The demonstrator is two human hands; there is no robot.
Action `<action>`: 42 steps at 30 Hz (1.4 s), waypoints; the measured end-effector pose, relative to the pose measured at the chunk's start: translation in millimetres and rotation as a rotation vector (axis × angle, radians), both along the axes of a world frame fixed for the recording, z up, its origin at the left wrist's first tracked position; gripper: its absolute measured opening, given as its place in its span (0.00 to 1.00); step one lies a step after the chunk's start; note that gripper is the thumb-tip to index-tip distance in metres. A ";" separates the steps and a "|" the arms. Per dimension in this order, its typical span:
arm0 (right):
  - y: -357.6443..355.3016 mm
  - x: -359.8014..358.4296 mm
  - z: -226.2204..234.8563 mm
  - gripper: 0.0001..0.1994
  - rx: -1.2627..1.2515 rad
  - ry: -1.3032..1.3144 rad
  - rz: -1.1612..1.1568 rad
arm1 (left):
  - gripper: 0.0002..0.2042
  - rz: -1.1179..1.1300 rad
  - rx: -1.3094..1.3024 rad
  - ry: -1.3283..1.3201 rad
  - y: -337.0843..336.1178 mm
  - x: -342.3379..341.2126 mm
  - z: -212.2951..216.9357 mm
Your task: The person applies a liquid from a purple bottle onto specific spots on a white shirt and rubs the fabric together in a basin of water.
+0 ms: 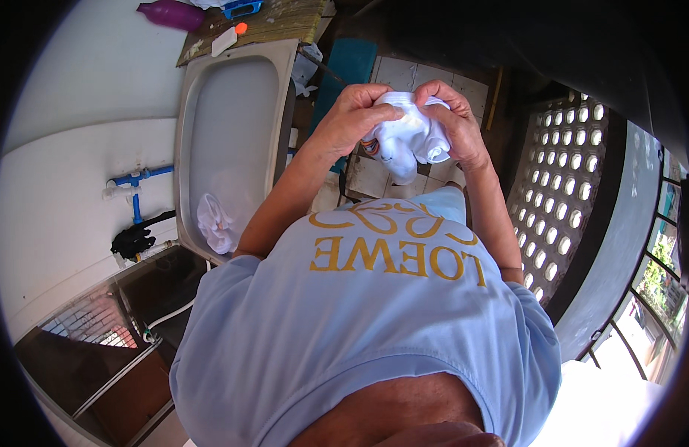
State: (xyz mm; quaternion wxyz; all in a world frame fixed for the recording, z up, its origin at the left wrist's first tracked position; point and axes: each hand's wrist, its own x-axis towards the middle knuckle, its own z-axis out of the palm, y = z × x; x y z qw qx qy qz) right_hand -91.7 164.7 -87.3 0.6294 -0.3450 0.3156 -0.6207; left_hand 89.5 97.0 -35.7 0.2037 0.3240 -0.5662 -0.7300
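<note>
Between the two raised hands, at the far side of the person's body and slightly right of the middle, hung a bunched white cloth (405,138). Its upper edge ran left to right, from one set of fingertips to the other, while its loose folds drooped below that edge and toward the near side. That crosswise edge was the line that counted: the left hand (353,123) had it at the left end, the right hand (456,123) at the right end, with only a short stretch of fabric between the thumbs. Neither hand was clearly nearer to the cloth, since both touched it.

The left fingers were bent and pinched the edge, the thumb lying across the near face and pointing right. The right fingers curled over from the far side, their thumb also pressed against the fabric. How firmly either pinched, the view could not tell. Longer than it was wide, the hanging part lay mostly along the near-far line, and a rolled fold stood out at its right, by the right hand.

Well to the left, a second white cloth (216,223) lay crumpled at the near end of a long metal basin (185,149). It was apart from both hands, just left of the left upper arm, so the left arm was the nearer one.
</note>
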 end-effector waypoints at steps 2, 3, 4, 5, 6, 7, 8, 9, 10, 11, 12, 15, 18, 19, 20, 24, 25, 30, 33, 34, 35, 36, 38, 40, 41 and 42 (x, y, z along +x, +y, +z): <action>1.1 -1.0 2.0 0.06 0.011 0.058 0.002 | 0.07 0.006 -0.003 -0.002 1.9 -0.3 0.7; 1.9 -1.7 3.7 0.06 0.017 0.087 0.001 | 0.07 0.003 -0.010 -0.003 2.7 -0.4 1.1; 2.5 -2.6 5.7 0.06 0.004 0.110 -0.003 | 0.07 -0.001 -0.018 -0.004 3.2 -0.6 1.3; 3.3 -3.1 7.8 0.06 -0.009 0.133 -0.008 | 0.07 -0.004 -0.022 -0.013 3.7 -0.6 1.3; 4.0 -3.5 9.5 0.06 -0.021 0.155 -0.013 | 0.08 -0.008 -0.026 -0.023 4.0 -0.6 1.2; 4.7 -3.4 10.5 0.06 -0.022 0.194 -0.026 | 0.08 -0.012 -0.030 -0.032 4.3 -0.6 1.1; 5.3 -3.1 11.4 0.06 -0.024 0.232 -0.041 | 0.08 -0.015 -0.049 -0.046 4.5 -0.6 0.5; 5.8 -2.8 12.3 0.06 -0.025 0.270 -0.056 | 0.08 -0.019 -0.069 -0.061 4.7 -0.3 -0.8; 6.2 -2.7 13.1 0.06 -0.028 0.321 -0.073 | 0.08 -0.023 -0.089 -0.075 4.9 -0.3 -1.4; 6.5 -2.6 13.9 0.05 -0.032 0.370 -0.090 | 0.07 -0.025 -0.115 -0.086 5.4 -0.8 -1.1; 6.9 -2.4 14.6 0.05 -0.035 0.420 -0.107 | 0.07 -0.027 -0.140 -0.097 6.2 -1.2 -0.5; 8.0 -1.0 15.9 0.05 -0.045 0.500 -0.152 | 0.06 -0.023 -0.194 -0.147 8.8 -2.7 -0.3; 10.1 0.4 18.1 0.07 -0.076 0.652 -0.194 | 0.05 -0.020 -0.238 -0.202 10.9 -3.8 -1.7; 10.4 1.3 18.7 0.07 -0.096 0.687 -0.216 | 0.05 -0.020 -0.253 -0.219 11.8 -4.3 -1.9; 10.5 2.2 19.1 0.08 -0.117 0.722 -0.238 | 0.05 -0.003 -0.261 -0.234 14.2 -5.7 -0.5; 12.7 2.5 15.9 0.09 -0.108 0.718 -0.241 | 0.05 0.035 -0.296 -0.231 22.7 -10.1 0.7; 13.1 2.8 15.1 0.09 -0.102 0.706 -0.238 | 0.05 0.036 -0.306 -0.214 23.3 -10.0 -0.2; 14.1 0.7 11.1 0.08 -0.097 0.648 -0.212 | 0.05 0.031 -0.110 -0.165 21.7 -7.7 2.0; 14.8 -0.3 5.4 0.08 -0.083 0.582 -0.189 | 0.05 0.018 -0.077 -0.121 19.4 -6.3 -4.0; 15.0 -0.7 3.5 0.08 -0.084 0.552 -0.185 | 0.05 0.014 -0.066 -0.105 18.7 -6.1 -5.3; 15.2 -1.1 1.3 0.08 -0.084 0.524 -0.181 | 0.05 0.004 -0.062 -0.107 18.0 -5.9 -6.4; 15.5 -1.6 0.1 0.08 -0.085 0.495 -0.177 | 0.05 -0.005 -0.058 -0.109 17.3 -5.6 -7.1; 17.2 -2.9 1.3 0.08 -0.057 0.468 -0.157 | 0.04 -0.016 -0.054 -0.114 16.8 -6.0 -7.3; 18.3 -4.2 1.0 0.08 -0.041 0.456 -0.147 | 0.04 -0.019 -0.052 -0.121 17.1 -6.7 -7.1; 18.5 -4.9 0.3 0.07 -0.040 0.458 -0.148 | 0.04 -0.015 -0.053 -0.129 17.5 -7.4 -7.3; 18.5 -5.4 -0.5 0.07 -0.038 0.459 -0.149 | 0.04 -0.011 -0.054 -0.137 18.3 -8.3 -8.0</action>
